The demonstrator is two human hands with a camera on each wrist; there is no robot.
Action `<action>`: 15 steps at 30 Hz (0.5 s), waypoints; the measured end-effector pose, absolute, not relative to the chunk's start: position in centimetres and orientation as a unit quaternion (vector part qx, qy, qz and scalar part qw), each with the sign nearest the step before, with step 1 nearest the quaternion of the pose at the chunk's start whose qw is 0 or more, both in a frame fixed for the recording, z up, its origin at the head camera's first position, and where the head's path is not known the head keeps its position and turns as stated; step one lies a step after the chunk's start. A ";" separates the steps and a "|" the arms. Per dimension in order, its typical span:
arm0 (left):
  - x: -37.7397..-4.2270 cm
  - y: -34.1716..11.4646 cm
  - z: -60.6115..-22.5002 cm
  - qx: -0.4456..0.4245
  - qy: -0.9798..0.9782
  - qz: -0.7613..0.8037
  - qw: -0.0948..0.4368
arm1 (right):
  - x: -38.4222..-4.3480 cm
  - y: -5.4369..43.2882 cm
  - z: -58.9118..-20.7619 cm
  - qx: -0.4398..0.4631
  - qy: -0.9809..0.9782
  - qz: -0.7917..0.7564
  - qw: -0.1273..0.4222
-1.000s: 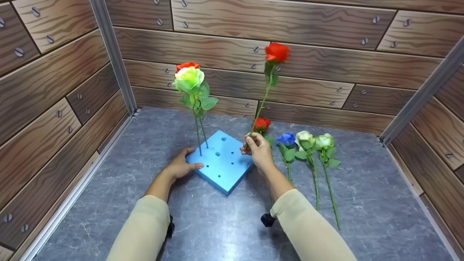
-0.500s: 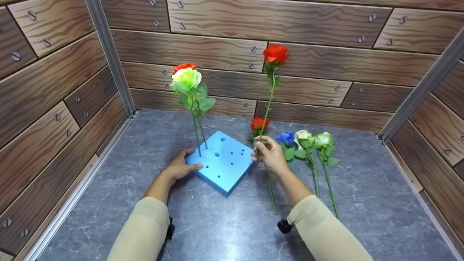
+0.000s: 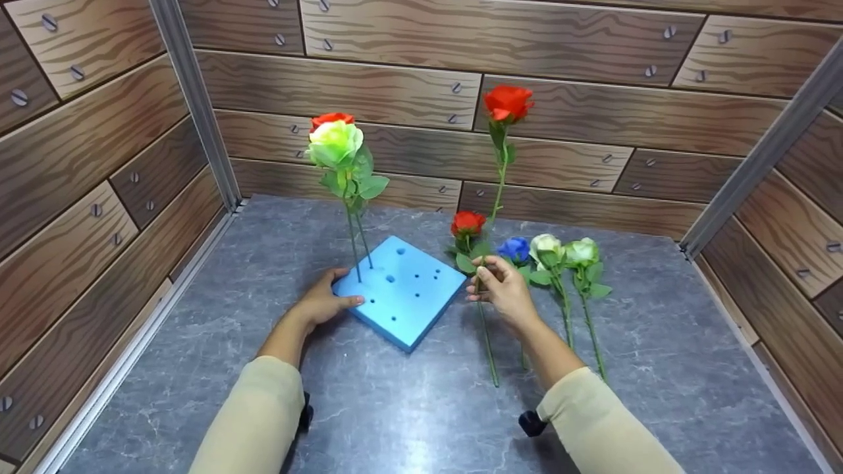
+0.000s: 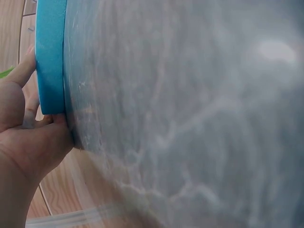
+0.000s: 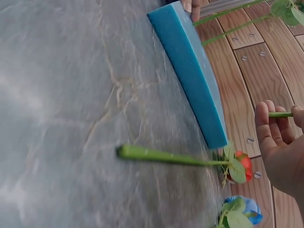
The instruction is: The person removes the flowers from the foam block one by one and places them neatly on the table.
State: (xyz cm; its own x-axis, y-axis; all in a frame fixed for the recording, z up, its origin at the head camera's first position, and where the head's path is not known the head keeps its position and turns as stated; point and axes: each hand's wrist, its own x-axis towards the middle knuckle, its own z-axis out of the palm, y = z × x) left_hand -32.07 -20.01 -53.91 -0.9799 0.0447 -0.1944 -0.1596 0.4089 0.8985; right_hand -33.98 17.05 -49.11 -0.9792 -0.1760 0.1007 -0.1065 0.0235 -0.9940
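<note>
My left hand (image 3: 323,301) grips the left corner of a blue foam block (image 3: 438,293), its thumb on the top face. Several holes dot that face. Two roses stand in the block near this hand: a pale green-white rose (image 3: 336,143) in front, and a red rose (image 3: 331,120) mostly behind it. To the right of the block, my right hand (image 3: 508,293) pinches the lower stem of another red rose (image 3: 508,103), held upright with its bloom high up. In the right wrist view, the end of the pinched stem (image 5: 280,114) shows between thumb and fingers.
Beyond my right hand a red rose (image 3: 468,223) lies on the grey marbled table (image 3: 197,342). To its right lie a blue rose (image 3: 514,249), a white rose (image 3: 546,249) and a pale green-white rose (image 3: 582,251). Wood-patterned walls (image 3: 395,79) surround the table.
My right hand has moved right, from over the block's right corner to beside it, carrying the red rose, which now stands straighter. My left hand stays on the block.
</note>
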 end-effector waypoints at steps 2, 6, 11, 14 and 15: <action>-32.0 -20.0 -53.9 -0.033 0.834 0.543 0.094 | -33.8 17.5 -49.3 -0.096 0.717 -0.690 0.020; -32.0 -20.1 -53.9 -0.032 0.833 0.544 0.094 | -33.7 18.3 -49.5 -0.083 0.726 -0.682 0.005; -31.9 -20.1 -53.7 -0.030 0.834 0.543 0.095 | -33.4 19.7 -49.5 -0.069 0.747 -0.662 -0.015; -31.8 -20.0 -53.5 -0.028 0.834 0.543 0.096 | -33.1 20.6 -49.3 -0.056 0.757 -0.650 -0.018; -31.8 -20.0 -53.5 -0.028 0.833 0.544 0.097 | -33.0 21.0 -49.3 -0.052 0.762 -0.645 -0.017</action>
State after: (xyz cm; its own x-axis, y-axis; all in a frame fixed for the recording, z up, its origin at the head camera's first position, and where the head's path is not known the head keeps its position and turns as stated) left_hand -31.83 -19.97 -53.48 -0.9797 0.0578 -0.1921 -0.1527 0.4068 0.9007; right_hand -32.97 20.99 -49.31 -0.9941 -0.0563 0.0931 -0.1011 0.1629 -0.9815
